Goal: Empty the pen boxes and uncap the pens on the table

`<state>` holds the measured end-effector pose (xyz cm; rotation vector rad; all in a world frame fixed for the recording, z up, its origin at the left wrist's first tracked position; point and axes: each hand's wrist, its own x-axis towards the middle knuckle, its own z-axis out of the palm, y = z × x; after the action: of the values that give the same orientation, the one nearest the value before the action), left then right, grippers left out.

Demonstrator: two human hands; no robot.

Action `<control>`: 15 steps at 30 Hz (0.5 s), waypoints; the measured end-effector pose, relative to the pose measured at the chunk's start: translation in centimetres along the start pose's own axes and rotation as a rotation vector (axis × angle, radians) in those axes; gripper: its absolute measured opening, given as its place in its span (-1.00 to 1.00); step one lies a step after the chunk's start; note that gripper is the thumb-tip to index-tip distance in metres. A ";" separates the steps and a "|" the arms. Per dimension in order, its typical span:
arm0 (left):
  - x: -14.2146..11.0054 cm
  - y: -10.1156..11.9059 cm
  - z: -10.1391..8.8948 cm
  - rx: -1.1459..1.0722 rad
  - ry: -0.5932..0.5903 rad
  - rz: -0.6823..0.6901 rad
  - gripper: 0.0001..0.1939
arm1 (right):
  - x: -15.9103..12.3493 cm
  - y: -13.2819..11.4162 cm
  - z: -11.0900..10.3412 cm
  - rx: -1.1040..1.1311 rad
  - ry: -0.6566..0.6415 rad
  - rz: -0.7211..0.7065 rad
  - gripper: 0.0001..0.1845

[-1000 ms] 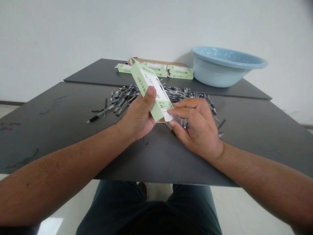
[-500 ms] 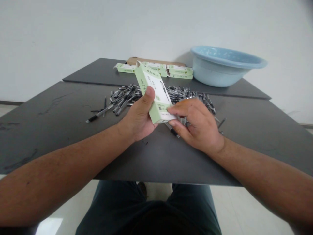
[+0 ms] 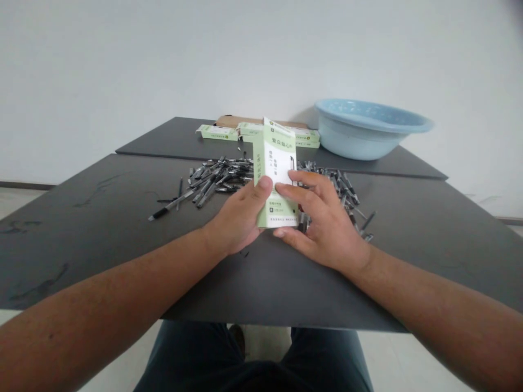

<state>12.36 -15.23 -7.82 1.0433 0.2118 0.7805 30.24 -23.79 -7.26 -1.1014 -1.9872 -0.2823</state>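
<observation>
A green and white pen box (image 3: 280, 158) stands nearly upright between my hands, its printed face turned toward me. My left hand (image 3: 241, 218) grips its left side, thumb on the front edge and the other fingers hidden behind. My right hand (image 3: 322, 220) holds the lower right part, with fingertips on the front face and the thumb under the bottom end. Behind the box lies a heap of loose pens (image 3: 220, 175) with black grips, spread to both sides and partly covered by the box and my right hand.
Several similar boxes (image 3: 219, 133) lie in a row at the back, before a brown cardboard piece (image 3: 239, 121). A light blue basin (image 3: 368, 136) stands at the back right on the dark table (image 3: 102, 228). One pen (image 3: 171, 206) lies at the heap's left edge.
The box has turned from a leftward lean to nearly upright. My right fingers have moved from its lower corner up onto its front face. The view has tilted slightly upward.
</observation>
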 end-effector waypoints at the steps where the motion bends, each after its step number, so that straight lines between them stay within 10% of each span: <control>1: -0.1 -0.3 -0.3 0.033 0.024 -0.015 -0.24 | -0.1 -0.2 0.1 -0.018 -0.007 0.031 -0.22; 15: -1.0 -0.2 -1.6 0.699 -0.123 0.210 -0.44 | -1.3 0.6 1.0 0.186 -0.054 0.286 -0.23</control>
<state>10.88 -14.86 -8.96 1.7913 0.2812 0.8469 30.55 -23.68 -9.00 -1.2619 -1.8308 0.0826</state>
